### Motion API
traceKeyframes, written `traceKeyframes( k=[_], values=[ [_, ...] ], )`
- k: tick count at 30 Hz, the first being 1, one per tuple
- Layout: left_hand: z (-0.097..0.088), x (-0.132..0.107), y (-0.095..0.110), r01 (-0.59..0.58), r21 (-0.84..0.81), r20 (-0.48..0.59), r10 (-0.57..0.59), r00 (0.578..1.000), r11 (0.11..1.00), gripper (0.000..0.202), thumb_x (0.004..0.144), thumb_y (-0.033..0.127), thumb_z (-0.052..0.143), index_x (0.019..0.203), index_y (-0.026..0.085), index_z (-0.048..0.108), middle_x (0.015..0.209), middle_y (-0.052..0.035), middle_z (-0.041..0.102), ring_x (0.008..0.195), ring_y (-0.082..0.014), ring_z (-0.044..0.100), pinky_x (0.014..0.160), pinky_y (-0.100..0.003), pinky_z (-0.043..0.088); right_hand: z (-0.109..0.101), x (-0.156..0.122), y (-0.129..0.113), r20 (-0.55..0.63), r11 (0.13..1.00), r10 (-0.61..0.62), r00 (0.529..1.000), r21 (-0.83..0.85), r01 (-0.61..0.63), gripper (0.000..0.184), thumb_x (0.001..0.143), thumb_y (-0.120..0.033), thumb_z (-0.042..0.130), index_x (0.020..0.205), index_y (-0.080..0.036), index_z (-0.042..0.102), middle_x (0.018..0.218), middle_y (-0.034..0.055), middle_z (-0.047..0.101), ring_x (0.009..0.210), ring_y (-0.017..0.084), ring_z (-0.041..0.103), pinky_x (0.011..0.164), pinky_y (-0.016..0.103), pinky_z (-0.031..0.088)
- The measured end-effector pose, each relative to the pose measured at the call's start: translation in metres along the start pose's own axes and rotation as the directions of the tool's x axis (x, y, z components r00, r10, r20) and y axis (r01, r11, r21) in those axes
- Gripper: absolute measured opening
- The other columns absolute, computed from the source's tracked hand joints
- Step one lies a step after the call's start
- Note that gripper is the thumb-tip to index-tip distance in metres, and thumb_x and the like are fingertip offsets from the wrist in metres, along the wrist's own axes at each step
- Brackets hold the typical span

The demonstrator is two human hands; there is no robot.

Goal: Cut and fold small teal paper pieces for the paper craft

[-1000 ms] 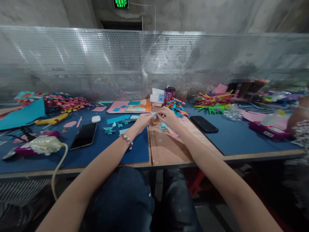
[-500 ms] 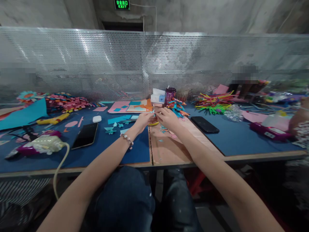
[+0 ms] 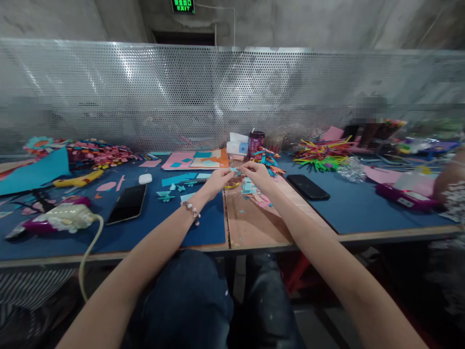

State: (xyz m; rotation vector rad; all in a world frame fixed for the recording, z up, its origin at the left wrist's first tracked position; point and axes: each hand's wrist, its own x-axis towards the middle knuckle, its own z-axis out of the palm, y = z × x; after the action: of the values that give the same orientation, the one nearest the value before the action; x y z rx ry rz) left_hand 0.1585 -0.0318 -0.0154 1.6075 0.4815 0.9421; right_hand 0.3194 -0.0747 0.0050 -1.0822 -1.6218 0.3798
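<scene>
My left hand (image 3: 218, 181) pinches a small light blue paper piece (image 3: 235, 170) over the middle of the table. From the other side, my right hand (image 3: 257, 176) has its fingertips closed at the piece's right edge. Just below the hands shows a yellow ring-shaped handle (image 3: 232, 185), partly hidden. Pink and light blue paper scraps (image 3: 262, 199) lie under my right hand. Folded light blue paper shapes (image 3: 165, 196) rest left of my left hand, near blue paper strips (image 3: 179, 179).
A phone (image 3: 128, 203), a white earphone case (image 3: 145, 179) and a yellow glue gun (image 3: 79, 179) lie to the left. Another phone (image 3: 308, 187) is at right. Behind stand a tissue box (image 3: 238, 147) and purple cup (image 3: 257, 142), before a perforated metal screen (image 3: 189, 92). Someone's arm shows far right.
My hands have drawn slightly apart, the right one shifting to the right. More of the light blue piece and of the scraps beneath now shows.
</scene>
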Motion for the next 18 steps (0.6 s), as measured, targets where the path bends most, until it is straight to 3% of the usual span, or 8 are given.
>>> traceKeyframes(
  k=[4, 11, 18],
  values=[
    [0.000, 0.002, -0.003, -0.002, 0.003, -0.028, 0.002, 1.000, 1.000, 0.035, 0.075, 0.044, 0.063, 0.087, 0.011, 0.060, 0.092, -0.0124, 0.067, 0.082, -0.0166, 0.065, 0.078, -0.032, 0.049, 0.000, 0.001, 0.005, 0.038, 0.997, 0.034, 0.999, 0.063, -0.037, 0.024, 0.074, -0.035, 0.057, 0.075, -0.013, 0.067, 0.075, 0.0032, 0.065, 0.071, 0.014, 0.056, 0.066, 0.025, 0.042],
    [0.003, 0.001, -0.001, 0.017, 0.024, -0.044, -0.016, 0.999, 1.000, 0.025, 0.077, 0.035, 0.063, 0.090, 0.014, 0.057, 0.089, -0.0089, 0.067, 0.083, -0.0167, 0.065, 0.075, -0.031, 0.050, 0.001, 0.008, 0.025, 0.125, 0.936, 0.175, 0.977, 0.286, -0.205, 0.027, 0.068, -0.039, 0.065, 0.078, -0.014, 0.068, 0.078, 0.0049, 0.067, 0.068, 0.014, 0.059, 0.064, 0.025, 0.046],
    [0.002, 0.001, -0.002, 0.006, 0.053, -0.034, -0.004, 0.999, 0.999, 0.026, 0.079, 0.036, 0.061, 0.092, 0.014, 0.058, 0.093, -0.0102, 0.067, 0.082, -0.0161, 0.065, 0.074, -0.029, 0.050, 0.002, 0.010, 0.034, 0.168, 0.927, 0.183, 0.969, 0.297, -0.227, 0.031, 0.064, -0.041, 0.069, 0.078, -0.013, 0.068, 0.074, 0.0047, 0.066, 0.066, 0.013, 0.058, 0.061, 0.024, 0.045]
  ],
)
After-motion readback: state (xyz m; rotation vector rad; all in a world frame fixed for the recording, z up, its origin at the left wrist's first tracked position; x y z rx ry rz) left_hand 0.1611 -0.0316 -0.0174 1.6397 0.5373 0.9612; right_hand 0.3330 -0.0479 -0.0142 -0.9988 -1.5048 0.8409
